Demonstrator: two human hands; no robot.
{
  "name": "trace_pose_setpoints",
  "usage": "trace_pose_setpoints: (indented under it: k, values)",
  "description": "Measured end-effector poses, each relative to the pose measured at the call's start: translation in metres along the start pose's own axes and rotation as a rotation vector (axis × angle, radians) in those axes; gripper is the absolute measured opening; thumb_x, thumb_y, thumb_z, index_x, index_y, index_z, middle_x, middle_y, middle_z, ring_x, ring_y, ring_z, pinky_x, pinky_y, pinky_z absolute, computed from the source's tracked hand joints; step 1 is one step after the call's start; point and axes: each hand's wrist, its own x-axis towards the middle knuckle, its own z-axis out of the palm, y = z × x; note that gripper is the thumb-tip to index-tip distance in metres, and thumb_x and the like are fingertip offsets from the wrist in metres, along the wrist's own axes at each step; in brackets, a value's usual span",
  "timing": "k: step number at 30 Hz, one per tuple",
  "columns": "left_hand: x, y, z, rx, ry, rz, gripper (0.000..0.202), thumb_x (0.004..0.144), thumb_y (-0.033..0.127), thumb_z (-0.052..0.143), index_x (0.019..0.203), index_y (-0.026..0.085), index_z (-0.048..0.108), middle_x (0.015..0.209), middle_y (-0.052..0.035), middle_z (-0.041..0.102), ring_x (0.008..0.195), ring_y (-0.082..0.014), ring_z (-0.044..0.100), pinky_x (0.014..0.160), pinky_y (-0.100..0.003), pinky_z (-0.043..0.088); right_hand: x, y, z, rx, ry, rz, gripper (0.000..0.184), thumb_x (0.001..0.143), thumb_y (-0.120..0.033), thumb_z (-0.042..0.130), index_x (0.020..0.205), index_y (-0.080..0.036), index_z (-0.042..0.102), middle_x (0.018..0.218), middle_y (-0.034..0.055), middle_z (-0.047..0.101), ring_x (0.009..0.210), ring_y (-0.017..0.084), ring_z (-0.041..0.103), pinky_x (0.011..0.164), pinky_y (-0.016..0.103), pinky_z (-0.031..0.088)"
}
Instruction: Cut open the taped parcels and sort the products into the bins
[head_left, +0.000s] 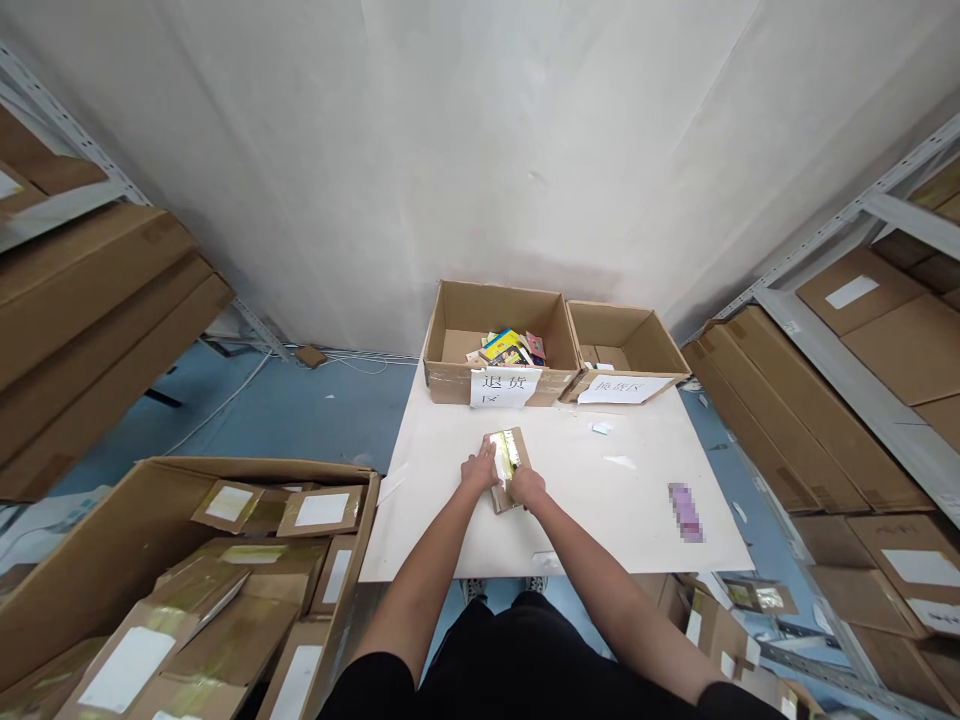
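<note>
A small cardboard box (511,498) with yellowish clear tape and a white label lies on the white table, in front of two open cartons. My left hand (480,466) grips its left side, with fingers along the upper left edge. My right hand (527,486) is closed over the box's right side. A small dark tip shows at its fingers, beside the tape; the rest of what it holds is hidden, perhaps a cutter.
An open carton (450,385) holds colourful small packs; a second carton (671,366) stands beside it. Paper scraps (619,461) and a blurred purple item (685,513) lie on the table (600,530). A large carton (360,540) of parcels stands left; loaded shelves flank both sides.
</note>
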Motion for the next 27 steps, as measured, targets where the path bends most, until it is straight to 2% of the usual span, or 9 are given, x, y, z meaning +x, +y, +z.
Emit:
trace_pose_setpoints:
  k: [3,7,11,13,15,17,22,24,27]
  values:
    - [0.000,0.001,-0.002,0.031,0.001,-0.007,0.125,0.062,0.061,0.081,0.167,0.036,0.019,0.178,-0.0031,-0.007,0.142,-0.0460,0.045,0.107,-0.053,0.047,-0.027,0.030,0.006,-0.083,-0.104,0.075,0.020,0.070,-0.020,0.080,0.086,-0.020,0.067,0.080,0.0149,0.074,0.073,0.038,0.077,0.066,0.048,0.060]
    - [-0.002,0.005,-0.004,0.075,-0.009,0.000,0.121,0.065,0.061,0.081,0.167,0.036,0.020,0.178,-0.0042,-0.006,0.143,-0.0466,0.044,0.108,-0.054,0.047,-0.057,0.065,0.007,-0.063,-0.047,0.024,0.015,0.070,-0.020,0.078,0.076,-0.021,0.064,0.074,0.0130,0.072,0.068,0.036,0.076,0.066,0.048,0.060]
    - [-0.004,0.007,-0.007,0.111,0.008,0.011,0.119,0.065,0.058,0.083,0.165,0.034,0.023,0.178,-0.0073,-0.003,0.146,-0.0453,0.042,0.107,-0.052,0.048,-0.070,0.079,-0.007,-0.059,-0.089,0.064,0.015,0.075,-0.028,0.076,0.076,-0.020,0.064,0.068,0.0120,0.070,0.054,0.034,0.073,0.060,0.046,0.058]
    - [-0.003,0.006,-0.010,0.105,0.029,0.037,0.120,0.062,0.054,0.086,0.164,0.033,0.025,0.178,-0.0065,-0.005,0.149,-0.0428,0.038,0.107,-0.049,0.048,-0.073,0.081,-0.015,-0.050,-0.014,0.027,0.016,0.087,-0.036,0.068,0.088,-0.020,0.065,0.076,0.0135,0.073,0.061,0.034,0.075,0.064,0.044,0.057]
    - [-0.001,0.004,-0.014,0.081,0.034,0.071,0.124,0.057,0.050,0.089,0.163,0.033,0.027,0.178,-0.0059,-0.006,0.152,-0.0398,0.036,0.109,-0.045,0.048,-0.071,0.081,-0.019,-0.046,0.139,-0.021,0.024,0.097,-0.044,0.056,0.104,-0.021,0.062,0.090,0.0162,0.075,0.078,0.035,0.078,0.073,0.043,0.056]
    - [0.000,0.002,-0.018,0.056,0.028,0.086,0.129,0.054,0.048,0.092,0.163,0.034,0.024,0.178,-0.0066,-0.005,0.151,-0.0376,0.040,0.108,-0.042,0.048,-0.064,0.077,-0.017,-0.034,0.227,-0.011,0.035,0.100,-0.051,0.052,0.116,-0.021,0.056,0.100,0.0190,0.076,0.095,0.037,0.076,0.080,0.044,0.054]
    - [-0.005,0.003,-0.021,0.079,0.063,0.062,0.136,0.053,0.044,0.093,0.166,0.036,0.017,0.178,-0.0098,0.005,0.146,-0.0373,0.047,0.108,-0.040,0.048,-0.029,0.061,-0.007,0.115,0.160,0.173,0.053,0.088,-0.058,0.068,0.121,-0.020,0.051,0.114,0.0201,0.074,0.108,0.036,0.073,0.084,0.041,0.052]
    - [-0.011,0.007,-0.014,0.094,0.101,0.036,0.131,0.058,0.048,0.091,0.166,0.036,0.019,0.177,-0.0106,0.007,0.146,-0.0372,0.047,0.108,-0.041,0.049,-0.015,0.059,-0.012,0.177,0.173,0.231,0.056,0.084,-0.056,0.072,0.121,-0.020,0.050,0.115,0.0193,0.074,0.108,0.035,0.073,0.081,0.039,0.053]
    - [-0.023,0.017,0.007,0.116,0.131,-0.011,0.115,0.068,0.056,0.084,0.165,0.035,0.025,0.174,-0.0128,0.014,0.140,-0.0371,0.052,0.108,-0.042,0.049,0.003,0.063,-0.032,0.197,0.246,0.273,0.055,0.087,-0.055,0.070,0.123,-0.021,0.048,0.115,0.0197,0.074,0.108,0.034,0.074,0.080,0.038,0.053]
